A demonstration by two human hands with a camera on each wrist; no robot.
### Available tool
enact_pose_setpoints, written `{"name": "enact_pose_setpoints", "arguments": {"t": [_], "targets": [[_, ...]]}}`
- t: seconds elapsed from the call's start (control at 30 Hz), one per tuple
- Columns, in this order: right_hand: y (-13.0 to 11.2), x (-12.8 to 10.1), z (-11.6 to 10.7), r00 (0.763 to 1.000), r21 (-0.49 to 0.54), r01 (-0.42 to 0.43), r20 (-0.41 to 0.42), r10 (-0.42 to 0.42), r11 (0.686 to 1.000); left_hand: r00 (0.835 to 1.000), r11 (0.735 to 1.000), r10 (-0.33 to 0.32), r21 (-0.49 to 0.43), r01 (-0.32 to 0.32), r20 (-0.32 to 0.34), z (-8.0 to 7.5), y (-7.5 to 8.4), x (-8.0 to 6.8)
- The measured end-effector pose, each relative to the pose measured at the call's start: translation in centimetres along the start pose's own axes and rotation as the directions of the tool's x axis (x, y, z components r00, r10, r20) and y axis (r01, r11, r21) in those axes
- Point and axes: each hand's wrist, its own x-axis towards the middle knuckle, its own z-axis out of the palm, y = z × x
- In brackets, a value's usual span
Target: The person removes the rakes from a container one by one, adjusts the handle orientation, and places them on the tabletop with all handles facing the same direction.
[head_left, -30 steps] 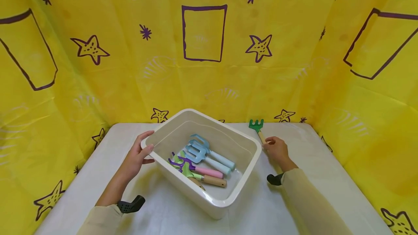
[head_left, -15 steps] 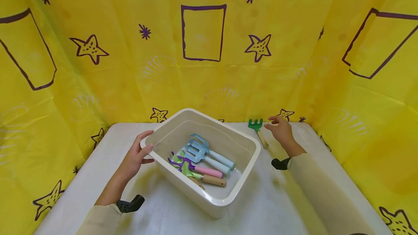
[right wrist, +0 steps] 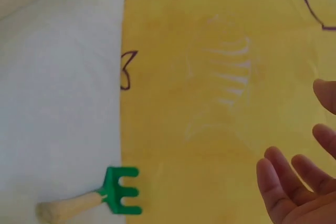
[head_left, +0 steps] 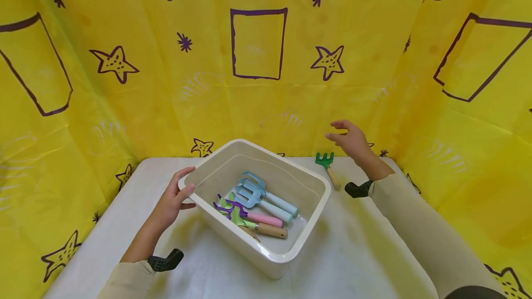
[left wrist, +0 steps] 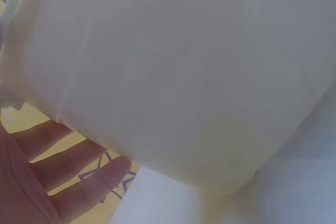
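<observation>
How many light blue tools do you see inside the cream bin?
2. In the cream bin, one light blue tool lies farther back; the second light blue tool lies beside it, nearer the front, partly overlapping in view. Others may be hidden underneath.

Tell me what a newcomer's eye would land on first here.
Probably the bright yellow backdrop, printed with purple-outlined stars, behind and beside the white table. Next, the cream bin at center, with colored hand tools inside and the left hand holding its left corner. To its right, a green-headed rake lies at the table's far edge, near the raised, empty right hand.
</observation>
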Motion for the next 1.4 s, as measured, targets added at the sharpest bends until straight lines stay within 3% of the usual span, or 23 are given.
{"name": "enact_pose_setpoints", "arguments": {"t": [0.37,0.6,1.0,1.23,1.4], "targets": [[-5.1,0.2,1.9,0.99,0.071,0.083,0.112,-0.091,0.994,1.0,1.0,-0.003,-0.003,0.003,0.0,0.0,-0.1,0.1],[-7.8,0.4,3.5,0.946,0.128,0.167,0.258,-0.196,0.978,1.0,1.0,-0.007,0.001,0.007,-0.001,0.0,-0.1,0.1],[-10.2,0.3,6.8,0.809,0.236,0.207,0.504,-0.302,0.949,1.0,1.0,-0.012,0.002,0.012,-0.007,0.1,-0.1,0.2],[-10.2,0.4,9.1,0.691,0.227,0.207,0.654,-0.306,0.952,1.0,1.0,-0.01,-0.004,0.01,-0.011,0.2,-0.1,0.2],[-9.8,0.2,11.0,0.628,0.203,0.182,0.729,-0.273,0.962,1.0,1.0,-0.014,-0.012,0.014,-0.016,0.2,-0.2,0.2]]}}
